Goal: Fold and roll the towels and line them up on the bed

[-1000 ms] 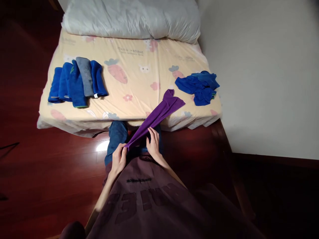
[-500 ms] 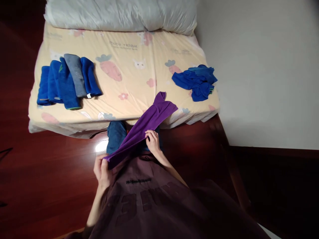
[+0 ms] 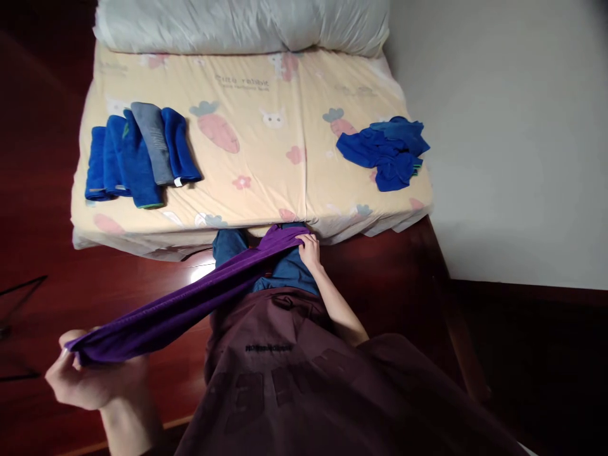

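Note:
A long purple towel [image 3: 190,297] is stretched slantwise in front of my body. My left hand [image 3: 90,373], low on the left, pinches one end of it. At the bed's front edge, my right hand [image 3: 310,251] grips the towel near its other end. Part of that end hangs over my knees. On the bed's left side lie several folded blue towels [image 3: 137,164] in a row, with a grey one [image 3: 154,142] among them. A crumpled heap of blue cloths [image 3: 387,152] rests on the right side of the bed.
The bed [image 3: 256,152] has a yellow sheet printed with carrots and rabbits. A pale rolled quilt [image 3: 242,25] lies along its back. To the right stands a light wall [image 3: 513,139]. Dark red wooden floor [image 3: 38,234] surrounds the bed, with thin black legs [image 3: 23,288] at far left.
My left hand has swung outward and down to the left, drawing the purple towel out long. My right hand has shifted slightly toward the bed and now grips nearer the towel's far end.

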Available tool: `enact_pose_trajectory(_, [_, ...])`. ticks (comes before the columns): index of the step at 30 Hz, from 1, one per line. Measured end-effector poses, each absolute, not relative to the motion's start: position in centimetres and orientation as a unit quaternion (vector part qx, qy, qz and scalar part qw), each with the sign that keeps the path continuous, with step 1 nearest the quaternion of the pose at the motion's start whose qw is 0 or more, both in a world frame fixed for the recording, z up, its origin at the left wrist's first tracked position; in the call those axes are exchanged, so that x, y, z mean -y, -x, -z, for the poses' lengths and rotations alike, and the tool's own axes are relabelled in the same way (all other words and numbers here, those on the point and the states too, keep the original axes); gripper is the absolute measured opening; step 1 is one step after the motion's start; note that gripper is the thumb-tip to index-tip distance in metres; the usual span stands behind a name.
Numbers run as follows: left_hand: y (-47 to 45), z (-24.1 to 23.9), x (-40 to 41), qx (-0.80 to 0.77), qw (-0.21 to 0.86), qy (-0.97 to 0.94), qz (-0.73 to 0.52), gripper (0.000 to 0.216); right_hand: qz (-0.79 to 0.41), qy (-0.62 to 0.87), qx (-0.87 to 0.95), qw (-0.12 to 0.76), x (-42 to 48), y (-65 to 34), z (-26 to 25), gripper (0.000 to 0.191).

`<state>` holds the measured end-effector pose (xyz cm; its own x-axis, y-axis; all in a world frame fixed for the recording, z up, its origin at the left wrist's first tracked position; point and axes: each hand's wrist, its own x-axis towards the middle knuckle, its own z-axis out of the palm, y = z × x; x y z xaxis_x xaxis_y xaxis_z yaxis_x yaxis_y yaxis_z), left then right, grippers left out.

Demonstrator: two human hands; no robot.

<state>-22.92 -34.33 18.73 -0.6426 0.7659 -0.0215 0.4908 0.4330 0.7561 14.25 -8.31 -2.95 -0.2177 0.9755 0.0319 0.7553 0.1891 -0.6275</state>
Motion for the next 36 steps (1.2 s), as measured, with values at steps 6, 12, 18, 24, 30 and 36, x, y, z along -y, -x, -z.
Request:
enact_pose_trajectory(6, [24.4,-18.1,34.6,-0.719,0.292,-0.023,-0.631,0.005,-0.252,0.642,0.644,0.331,9.0,-16.1,4.4,0.033])
enact_pose_trajectory(12, [26.4,-15.7,36.6,-0.851,0.266,-0.108,-0.44,0.027,-0.182,0.673,0.585,0.414,6.6,-19.8,2.3,0.028])
enact_pose_trajectory(18, [26.6,-15.2,37.0,-0.891,0.248,-0.274,-0.263,0.051,-0.119,0.66,0.538,0.511,4.4,-21.6,-2.8,0.03])
enact_pose_trajectory(24, [27.0,-13.7,36.7,-0.897,0.159,-0.285,-0.3,0.034,-0.113,0.652,0.539,0.521,4.5,-23.1,-5.1,0.038])
enact_pose_trajectory(30, [29.0,-13.1,33.3,-0.862,0.002,-0.339,-0.377,0.028,-0.133,0.645,0.578,0.482,3.2,-24.2,-5.3,0.038])
enact_pose_trajectory(36, [34.5,-17.6,25.4,-0.815,-0.094,-0.45,-0.353,0.041,-0.082,0.609,0.687,0.389,-2.5,-25.5,-12.1,0.032])
